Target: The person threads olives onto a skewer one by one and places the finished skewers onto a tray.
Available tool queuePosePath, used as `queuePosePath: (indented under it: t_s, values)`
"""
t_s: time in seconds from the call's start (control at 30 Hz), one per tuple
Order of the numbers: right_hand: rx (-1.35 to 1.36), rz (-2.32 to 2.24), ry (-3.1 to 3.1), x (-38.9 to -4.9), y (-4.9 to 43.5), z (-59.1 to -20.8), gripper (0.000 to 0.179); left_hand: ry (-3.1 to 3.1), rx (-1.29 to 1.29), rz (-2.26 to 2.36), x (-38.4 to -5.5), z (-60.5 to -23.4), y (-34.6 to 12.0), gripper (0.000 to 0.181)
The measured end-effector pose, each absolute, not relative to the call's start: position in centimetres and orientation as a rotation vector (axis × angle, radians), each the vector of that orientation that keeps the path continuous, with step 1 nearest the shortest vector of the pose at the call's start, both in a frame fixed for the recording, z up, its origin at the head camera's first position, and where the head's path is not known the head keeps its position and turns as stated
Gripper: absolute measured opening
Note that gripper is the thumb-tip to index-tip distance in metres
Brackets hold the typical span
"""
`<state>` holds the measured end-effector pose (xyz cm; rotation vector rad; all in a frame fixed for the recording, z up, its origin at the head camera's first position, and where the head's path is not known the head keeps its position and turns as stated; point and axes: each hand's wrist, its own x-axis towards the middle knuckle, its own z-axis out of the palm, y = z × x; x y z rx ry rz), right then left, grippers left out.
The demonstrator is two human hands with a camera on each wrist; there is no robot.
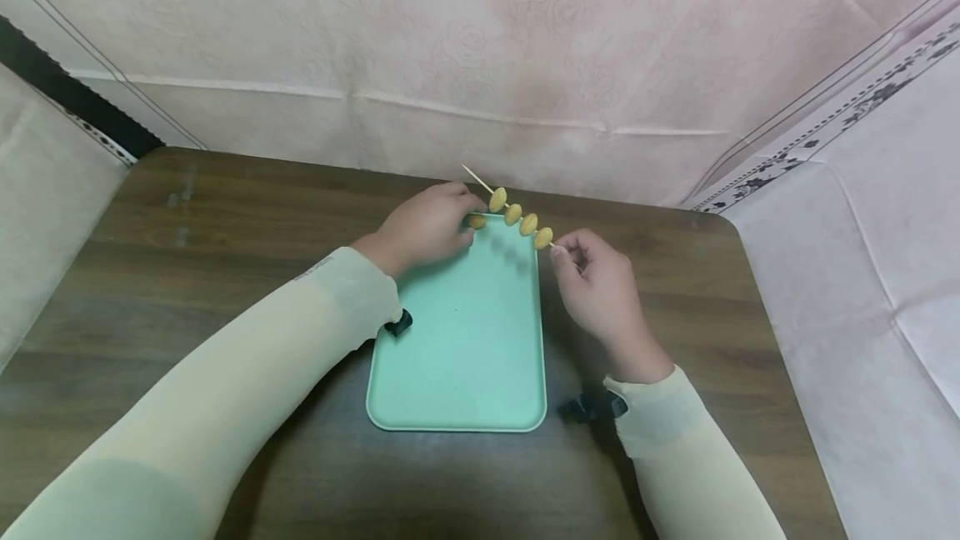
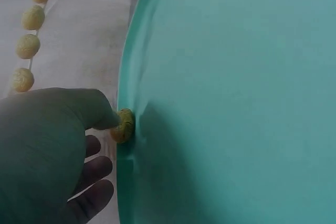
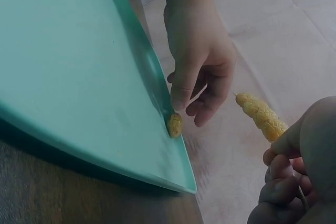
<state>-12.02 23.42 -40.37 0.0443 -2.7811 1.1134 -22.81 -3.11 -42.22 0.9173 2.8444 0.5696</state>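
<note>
My right hand [image 1: 600,282] pinches the lower end of a thin wooden skewer [image 1: 477,179] between thumb and fingers. Several small wrinkled yellow balls [image 1: 528,224] are threaded along it, and its bare tip points up and left. One loose yellow ball [image 3: 175,125] lies at the far edge of a mint-green tray [image 1: 457,357]. Over that edge my left hand [image 1: 427,225] reaches down; its thumb tip touches the loose ball, while the other fingers hang loosely curled, apart from it, in the left wrist view. The threaded balls are also seen beyond the left hand there.
The tray lies on a brown wooden table [image 1: 285,473]. Pale patterned cloth [image 1: 420,40] hangs behind the table, and more white cloth [image 1: 885,215] is at the right side. Dark straps show at both wrists.
</note>
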Motion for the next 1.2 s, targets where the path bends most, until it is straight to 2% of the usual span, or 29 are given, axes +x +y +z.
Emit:
queuePosePath:
  t_s: [0.3,0.63,1.0,1.2]
  values:
    - [0.023,1.130,-2.793,-12.1,23.4,-40.4,0.017,2.834,0.910,0.440,-22.8,-42.8,-2.5,0.046]
    - [0.009,1.111,-2.825,-11.9,23.7,-40.5,0.018,2.824,0.867,0.590,-22.9,-43.5,-2.0,0.040]
    - [0.002,1.130,-2.846,-11.9,23.5,-40.4,0.018,2.759,0.770,0.933,-22.9,-44.0,-3.5,0.032]
    - [0.001,1.135,-2.846,-11.8,23.6,-40.5,0.018,2.626,0.559,1.348,-22.3,-43.6,-4.5,0.028]
